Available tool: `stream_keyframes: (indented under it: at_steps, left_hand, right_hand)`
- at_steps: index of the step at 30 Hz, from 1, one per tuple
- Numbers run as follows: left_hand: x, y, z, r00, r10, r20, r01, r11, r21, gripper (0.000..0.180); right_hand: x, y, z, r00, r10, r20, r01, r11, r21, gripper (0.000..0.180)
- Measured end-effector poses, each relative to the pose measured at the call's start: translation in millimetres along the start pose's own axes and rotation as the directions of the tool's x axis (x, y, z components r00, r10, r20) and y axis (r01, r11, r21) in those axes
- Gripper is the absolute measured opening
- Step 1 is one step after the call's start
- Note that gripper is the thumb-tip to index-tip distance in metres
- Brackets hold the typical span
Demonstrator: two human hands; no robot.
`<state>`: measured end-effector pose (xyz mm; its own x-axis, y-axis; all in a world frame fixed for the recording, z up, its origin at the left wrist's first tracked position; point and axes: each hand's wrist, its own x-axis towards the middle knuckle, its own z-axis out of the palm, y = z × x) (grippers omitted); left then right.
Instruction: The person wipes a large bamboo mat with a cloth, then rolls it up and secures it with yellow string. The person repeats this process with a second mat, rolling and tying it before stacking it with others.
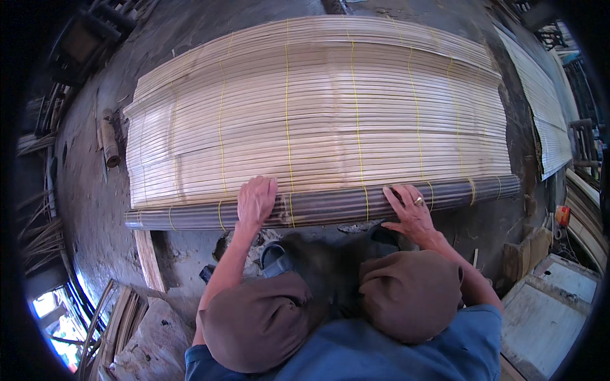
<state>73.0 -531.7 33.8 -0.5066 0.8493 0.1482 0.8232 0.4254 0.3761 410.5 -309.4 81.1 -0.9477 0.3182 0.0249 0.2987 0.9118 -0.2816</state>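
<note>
Fingers (pixel 394 199) of right hand (pixel 413 216) spread over slatted roll (pixel 330 207); left hand (pixel 256 202) curls there, grip unclear.

This place looks like a simple workshop for handwork. The floor (pixel 89 165) is grey, rough and stained, and a wide slatted mat (pixel 318 114) with yellow cords is spread directly on it. On the right lies a second slatted mat (pixel 537 95), also pale. Raw material is kept around the edges: a bundle of long strips (pixel 117 324) at the near left, many thin sticks (pixel 44 241) on the left, and more long strips (pixel 584 216) on the right, near a rough wooden block (pixel 527 251).
</note>
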Motion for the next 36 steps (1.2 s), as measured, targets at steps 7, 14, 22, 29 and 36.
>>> stream_keyframes:
  at_steps: [7, 14, 22, 29, 36]
  left_hand:
    - [11.5, -3.2, -2.3, 0.994, -0.082, 0.068, 0.081, 0.997, 0.008, 0.035]
    - [-92.8, 47.4, -42.9, 0.995, 0.032, -0.096, -0.022, 0.994, 0.106, 0.018]
    - [-47.5, 26.6, -27.6, 0.962, -0.194, 0.192, 0.194, 0.981, 0.018, 0.023]
    - [28.1, 0.2, 5.2, 0.966, -0.104, 0.235, 0.134, 0.984, -0.117, 0.034]
    - [-11.7, 22.8, -24.4, 0.985, -0.093, 0.142, 0.105, 0.991, -0.077, 0.026]
  right_hand:
    - [6.6, 3.6, 12.3, 0.997, 0.076, 0.001, -0.075, 0.994, -0.084, 0.083]
    - [-20.6, -13.2, -17.4, 0.910, 0.032, 0.412, -0.131, 0.968, 0.215, 0.069]
    - [8.3, 15.6, -25.8, 0.888, -0.043, 0.458, -0.106, 0.950, 0.295, 0.073]
    - [-4.4, -5.3, -3.7, 0.996, 0.027, 0.085, -0.011, 0.983, -0.183, 0.098]
    - [-6.5, 1.3, -6.4, 0.986, 0.080, 0.149, -0.068, 0.994, -0.088, 0.093]
